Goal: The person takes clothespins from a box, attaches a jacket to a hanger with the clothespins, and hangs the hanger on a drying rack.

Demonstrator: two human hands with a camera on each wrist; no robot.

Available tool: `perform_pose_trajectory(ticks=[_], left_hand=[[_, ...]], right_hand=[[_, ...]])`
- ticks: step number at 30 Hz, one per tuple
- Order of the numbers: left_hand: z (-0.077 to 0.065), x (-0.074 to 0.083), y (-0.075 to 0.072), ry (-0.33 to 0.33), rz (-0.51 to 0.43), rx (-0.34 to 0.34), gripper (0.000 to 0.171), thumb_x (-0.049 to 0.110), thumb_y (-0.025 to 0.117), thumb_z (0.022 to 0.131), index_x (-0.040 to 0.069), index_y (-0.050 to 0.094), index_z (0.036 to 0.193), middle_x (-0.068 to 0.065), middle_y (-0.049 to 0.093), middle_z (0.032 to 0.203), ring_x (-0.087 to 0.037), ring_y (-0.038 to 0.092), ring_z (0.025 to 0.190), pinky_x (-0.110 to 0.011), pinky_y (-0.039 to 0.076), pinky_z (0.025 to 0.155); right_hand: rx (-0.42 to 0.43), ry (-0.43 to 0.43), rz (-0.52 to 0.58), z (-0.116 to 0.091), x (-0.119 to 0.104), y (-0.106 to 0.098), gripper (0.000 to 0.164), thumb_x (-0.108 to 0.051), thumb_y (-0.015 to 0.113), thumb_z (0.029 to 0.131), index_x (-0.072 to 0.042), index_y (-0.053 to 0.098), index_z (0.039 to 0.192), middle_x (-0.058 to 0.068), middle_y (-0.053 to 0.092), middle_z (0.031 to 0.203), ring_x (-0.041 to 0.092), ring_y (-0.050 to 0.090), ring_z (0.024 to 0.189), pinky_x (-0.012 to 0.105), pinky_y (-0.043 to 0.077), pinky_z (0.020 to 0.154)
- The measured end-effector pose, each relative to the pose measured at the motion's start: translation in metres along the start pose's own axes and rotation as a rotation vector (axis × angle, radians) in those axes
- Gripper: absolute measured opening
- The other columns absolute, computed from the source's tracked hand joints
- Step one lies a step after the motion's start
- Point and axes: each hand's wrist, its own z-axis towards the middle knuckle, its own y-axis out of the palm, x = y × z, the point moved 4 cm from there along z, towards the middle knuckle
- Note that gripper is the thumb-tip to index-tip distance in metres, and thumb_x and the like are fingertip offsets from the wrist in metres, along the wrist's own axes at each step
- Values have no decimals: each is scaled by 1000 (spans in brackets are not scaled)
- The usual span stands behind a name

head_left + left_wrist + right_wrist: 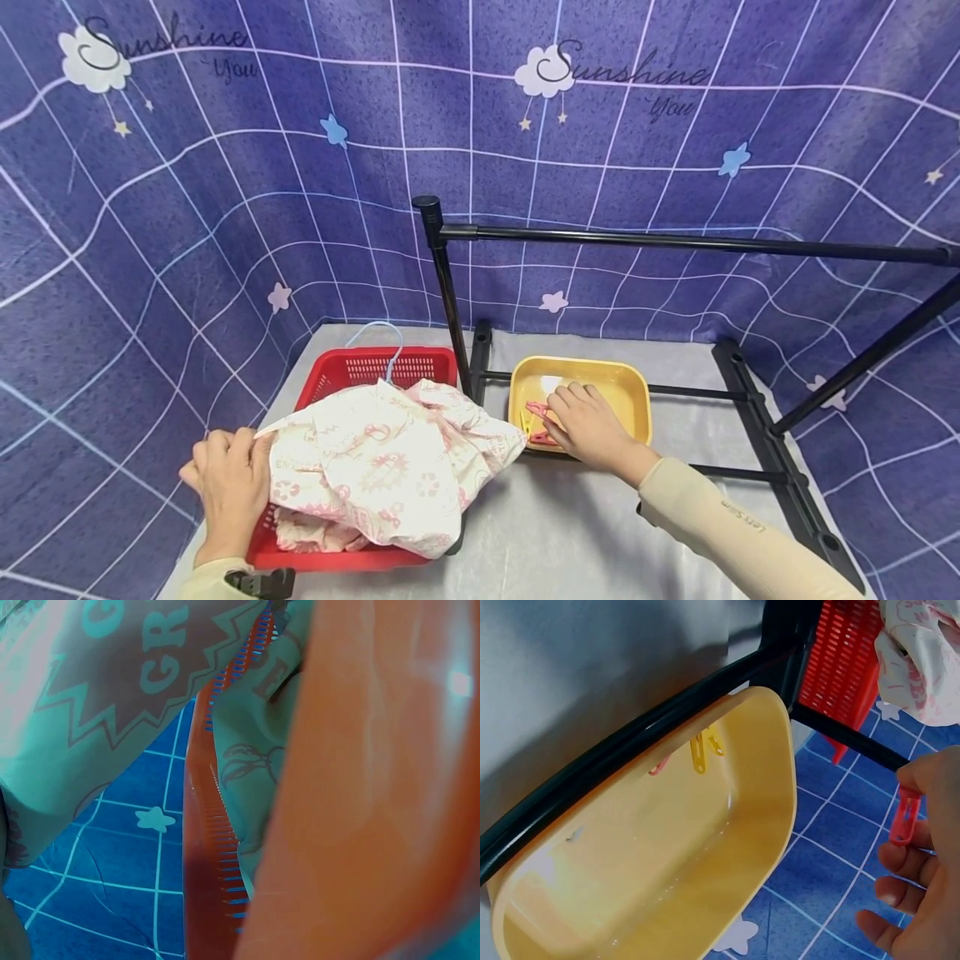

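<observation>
My left hand (228,483) grips the left corner of a white cloth with pink print (375,467). The cloth is draped over a red basket (375,560), and the light-blue hook of a hanger (395,358) sticks up behind it. In the left wrist view, only a sliver of the hand shows beside the stretched cloth (112,727). Over a yellow tub (641,408), my right hand (592,429) pinches a pinkish-red clothespin (905,817) between thumb and finger. Yellow clothespins (698,754) and a pink clothespin (658,765) lie in the tub.
A black rack frame stands behind and to the right, with a top bar (675,241) and an upright (450,308) between basket and tub. Its lower bars pass by the tub. More printed cloth (315,532) lies inside the basket. A purple-blue grid curtain (480,150) encloses the grey surface.
</observation>
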Motion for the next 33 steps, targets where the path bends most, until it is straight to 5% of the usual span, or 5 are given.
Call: perform_pose_trajectory(ticks=[33], left_hand=[[0,0,0,13,0,0,26,21,61,85,-1,48,77,-21,38,80,-45,32,80,-58,15,70]], right_hand=[[150,-82,34,17,-18,-29,17,-30,53,81,-14,49,81,0,44,79,21,42,74,37,35,70]])
